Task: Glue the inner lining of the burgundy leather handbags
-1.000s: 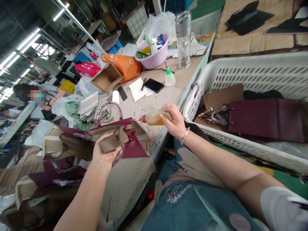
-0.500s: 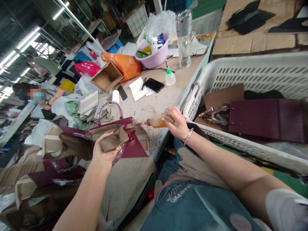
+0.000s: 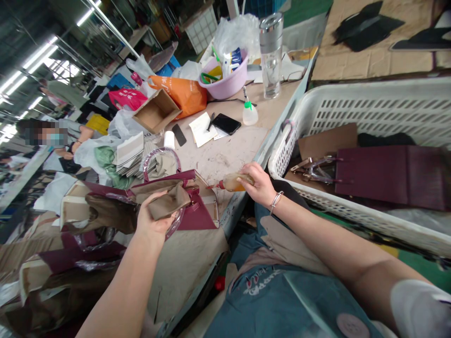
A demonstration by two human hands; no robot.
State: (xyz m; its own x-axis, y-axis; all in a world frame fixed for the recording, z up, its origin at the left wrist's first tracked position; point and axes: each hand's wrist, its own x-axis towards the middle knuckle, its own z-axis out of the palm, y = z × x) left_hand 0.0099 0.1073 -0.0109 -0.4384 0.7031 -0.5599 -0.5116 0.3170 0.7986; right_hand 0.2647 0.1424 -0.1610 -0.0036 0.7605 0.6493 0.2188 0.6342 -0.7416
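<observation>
My left hand (image 3: 154, 219) is closed on a folded flap of tan lining (image 3: 168, 202) that belongs to a maroon handbag (image 3: 195, 212) lying on the worktable (image 3: 225, 155). My right hand (image 3: 256, 184) grips a small squeeze bottle of amber glue (image 3: 232, 182); its red nozzle points left at the bag's opening. A clear plastic-wrapped handle (image 3: 160, 155) arches up behind the bag.
A white plastic crate (image 3: 352, 108) on the right holds another maroon bag (image 3: 387, 176). Further back stand a glass bottle (image 3: 270, 55), a pink basin (image 3: 225, 82), a black phone (image 3: 226, 124), a cardboard box (image 3: 157, 112) and an orange bag (image 3: 185, 96). A person sits far left.
My right hand has lowered the glue bottle and brought its nozzle leftward, closer to the bag. My left hand keeps its hold on the lining.
</observation>
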